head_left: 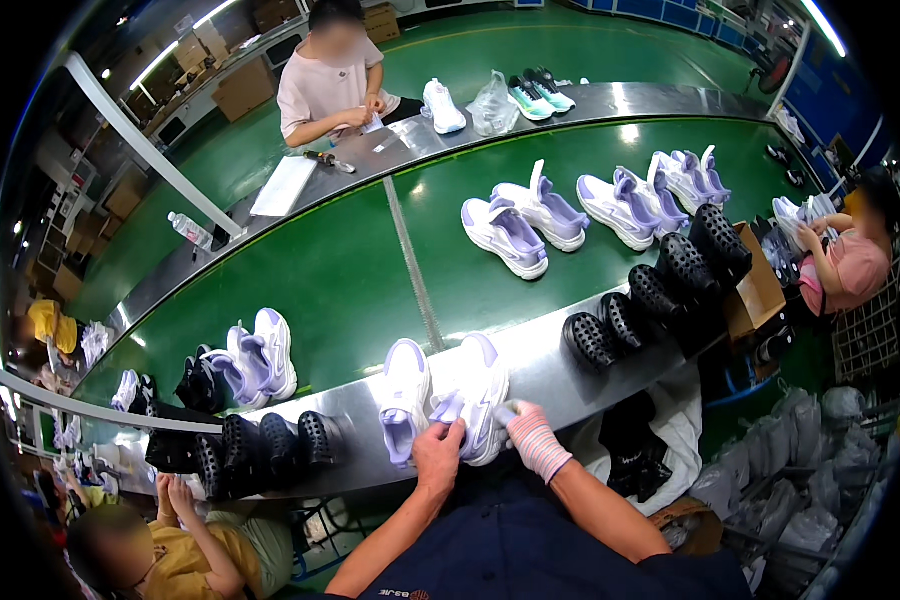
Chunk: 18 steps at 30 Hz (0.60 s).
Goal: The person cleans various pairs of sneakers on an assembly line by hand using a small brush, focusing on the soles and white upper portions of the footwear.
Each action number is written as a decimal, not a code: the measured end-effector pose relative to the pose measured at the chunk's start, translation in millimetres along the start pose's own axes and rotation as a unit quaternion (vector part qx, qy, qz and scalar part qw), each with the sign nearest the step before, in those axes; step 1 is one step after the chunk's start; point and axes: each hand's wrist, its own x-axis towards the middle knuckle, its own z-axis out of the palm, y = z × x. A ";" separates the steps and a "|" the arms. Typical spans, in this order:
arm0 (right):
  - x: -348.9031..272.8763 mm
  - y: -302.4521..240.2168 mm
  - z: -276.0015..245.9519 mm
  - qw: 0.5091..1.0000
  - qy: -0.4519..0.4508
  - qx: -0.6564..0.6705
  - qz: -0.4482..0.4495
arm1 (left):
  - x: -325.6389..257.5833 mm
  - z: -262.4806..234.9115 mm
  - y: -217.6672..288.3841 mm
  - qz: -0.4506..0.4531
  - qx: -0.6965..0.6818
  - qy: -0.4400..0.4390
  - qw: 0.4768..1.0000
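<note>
Two white and lavender sneakers lie side by side on the steel edge of the conveyor in front of me. My left hand (pixel 438 452) is bare and grips the heel of the right sneaker (pixel 481 400). My right hand (pixel 530 436) wears a striped knit glove and touches the same sneaker's heel from the right. The left sneaker (pixel 404 400) lies free beside them with its opening toward me.
The green conveyor belt (pixel 340 280) carries more lavender sneaker pairs (pixel 526 222). Black perforated shoe forms (pixel 650 290) line the steel edge on both sides. A seated person (pixel 330 80) works across the belt, another at right (pixel 850 260), another at lower left (pixel 170 550). Plastic bags (pixel 800 470) pile at lower right.
</note>
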 end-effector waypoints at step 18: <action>11.2 -43.2 -6.4 0.995 -0.089 0.026 0.048 | 1.7 8.8 -9.1 0.006 -0.059 0.028 0.998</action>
